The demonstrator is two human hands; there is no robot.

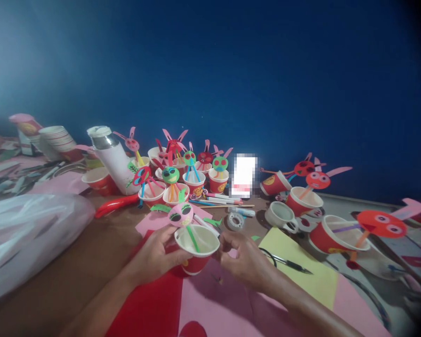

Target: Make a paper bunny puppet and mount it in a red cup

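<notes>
My left hand (161,252) is closed around the left side of a red paper cup (193,266) with a white inside. The thumb presses on the cup's front. From the cup rises a green paper strip (192,239) topped by a pink paper face (180,214) with dark glasses and green leaf-like pieces. At the cup's right rim, my right hand (236,252) has its fingers curled together; what they pinch is hidden. A white pen-like stick (205,223) slants behind the cup toward these fingers. Pink paper (210,299) and red paper (147,304) lie beneath.
Several cups with paper puppets (175,180) stand behind, more at right (303,199). A white flask (114,164) leans at left near a plastic bag (31,243). Right of my hands are a tape roll (235,221), mug (279,216), yellow paper (301,276) and pen (294,266).
</notes>
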